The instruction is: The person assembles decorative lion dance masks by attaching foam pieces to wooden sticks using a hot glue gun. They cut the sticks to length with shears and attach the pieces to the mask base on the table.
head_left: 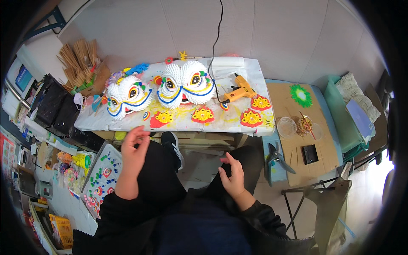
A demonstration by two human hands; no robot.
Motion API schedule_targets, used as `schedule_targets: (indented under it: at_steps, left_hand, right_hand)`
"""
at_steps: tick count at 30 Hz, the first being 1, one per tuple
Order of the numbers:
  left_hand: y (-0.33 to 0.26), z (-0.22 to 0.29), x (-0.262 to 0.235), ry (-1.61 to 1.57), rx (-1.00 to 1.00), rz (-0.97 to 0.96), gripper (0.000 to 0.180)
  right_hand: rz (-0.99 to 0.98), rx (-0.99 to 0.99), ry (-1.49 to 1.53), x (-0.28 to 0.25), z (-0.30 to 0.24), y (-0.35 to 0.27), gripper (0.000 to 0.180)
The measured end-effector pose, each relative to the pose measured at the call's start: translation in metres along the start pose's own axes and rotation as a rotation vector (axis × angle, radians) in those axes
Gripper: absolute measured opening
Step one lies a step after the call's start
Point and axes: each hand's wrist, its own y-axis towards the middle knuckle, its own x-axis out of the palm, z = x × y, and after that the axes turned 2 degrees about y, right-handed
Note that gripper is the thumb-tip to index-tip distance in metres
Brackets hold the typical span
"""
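head view: left hand (135,148) near a red-and-yellow piece (161,119) on the desk (225,126), right hand (231,174) over the leg (251,158) — both grips half-parted, holding nothing; best touch lightly, by the rim.

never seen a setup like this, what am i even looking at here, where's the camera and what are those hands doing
There is no machine here, just a seated person's own bare hands. The single picture comes from a wide fisheye camera worn on the head, looking down, so edges bend and corners go dark.

The left hand is raised just in front of the table edge; the right hand hovers near the right knee. Both are loosely curled, and neither appears to hold anything.

On the white-covered table sit two white lion-like heads, several red-and-yellow decorated pieces and an orange glue gun. To the right, cardboard carries a green flower-like shape; to the left is a tray of small coloured bits.
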Motion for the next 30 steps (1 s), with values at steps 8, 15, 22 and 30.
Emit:
schedule_targets:
  at_steps: [8,15,22,30]
  left_hand:
    - [0.071,-0.055,-0.002,0.413,0.099,-0.15,0.038]
    - [0.116,-0.071,0.018,0.537,0.243,-0.459,0.049]
    - [0.131,-0.074,0.027,0.561,0.274,-0.564,0.049]
    - [0.136,-0.077,0.027,0.502,0.217,-0.69,0.053]
  right_hand:
    - [0.041,0.237,-0.002,-0.008,0.013,0.002,0.058]
    - [-0.033,0.348,-0.012,-0.006,-0.007,0.055,0.05]
    - [0.15,0.631,0.397,-0.018,-0.002,0.168,0.05]
    - [0.326,0.991,0.787,-0.001,0.035,0.234,0.037]
